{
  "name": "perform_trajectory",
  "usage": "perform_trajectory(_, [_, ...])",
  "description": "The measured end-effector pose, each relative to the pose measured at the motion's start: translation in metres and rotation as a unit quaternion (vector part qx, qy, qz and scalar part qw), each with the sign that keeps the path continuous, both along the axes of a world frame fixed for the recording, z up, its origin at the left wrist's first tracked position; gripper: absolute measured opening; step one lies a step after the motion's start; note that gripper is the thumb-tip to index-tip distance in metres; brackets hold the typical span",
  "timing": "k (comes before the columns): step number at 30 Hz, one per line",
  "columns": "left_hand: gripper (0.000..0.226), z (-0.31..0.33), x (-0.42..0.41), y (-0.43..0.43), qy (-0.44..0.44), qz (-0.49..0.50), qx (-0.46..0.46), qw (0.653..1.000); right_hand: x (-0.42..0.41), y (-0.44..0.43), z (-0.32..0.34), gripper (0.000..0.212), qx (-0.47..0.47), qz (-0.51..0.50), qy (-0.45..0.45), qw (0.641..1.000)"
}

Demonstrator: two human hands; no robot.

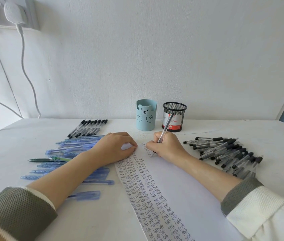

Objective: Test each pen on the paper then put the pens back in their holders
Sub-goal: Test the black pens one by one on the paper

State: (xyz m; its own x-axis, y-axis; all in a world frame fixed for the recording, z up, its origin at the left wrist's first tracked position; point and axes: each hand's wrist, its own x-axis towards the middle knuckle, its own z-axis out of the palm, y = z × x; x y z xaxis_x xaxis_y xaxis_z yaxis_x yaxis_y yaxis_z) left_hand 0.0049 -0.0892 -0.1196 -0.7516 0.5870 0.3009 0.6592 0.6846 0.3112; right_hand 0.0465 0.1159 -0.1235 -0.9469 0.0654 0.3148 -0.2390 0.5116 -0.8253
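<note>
Head | right hand (167, 146) grips pen (166, 126) | tip down-left, cap up-right

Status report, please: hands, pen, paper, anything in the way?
Right grip holds pen over paper, tip hidden. Left grip presses paper down. Bear holder, mesh holder behind, unblocked.

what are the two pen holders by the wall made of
Blue bear holder: probably moulded plastic, perhaps silicone, matt finish; its wall is smooth, opaque and evenly coloured, with a cut-out bear head at the rim.
Black holder: most likely painted metal mesh; its wall is a fine grid of holes you can see through, with a solid band round the rim.
</note>
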Motion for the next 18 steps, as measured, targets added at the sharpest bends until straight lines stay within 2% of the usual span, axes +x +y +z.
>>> perform_trajectory(2, [0.019, -0.0005, -0.0009, -0.0004, 0.001, 0.001, -0.003, 1.000, 0.0007, -0.0003, 0.0008, 0.035, -0.007, -0.005, 0.003, 1.000])
perform_trajectory(6, [0.034, 0.0002, 0.0005, -0.0004, -0.002, 0.003, -0.002, 1.000, 0.0013, -0.0003, 0.0015, 0.037, 0.009, -0.008, 0.004, 1.000])
perform_trajectory(12, [0.038, -0.0015, -0.0007, -0.0004, 0.003, 0.001, 0.010, 1.000, 0.0027, -0.0013, 0.0022, 0.032, 0.004, -0.010, -0.002, 1.000])
perform_trajectory(18, [0.026, -0.0021, -0.0009, -0.0004, 0.002, -0.002, 0.007, 1.000, 0.0034, 0.0004, 0.0027, 0.033, -0.002, -0.020, -0.009, 1.000])
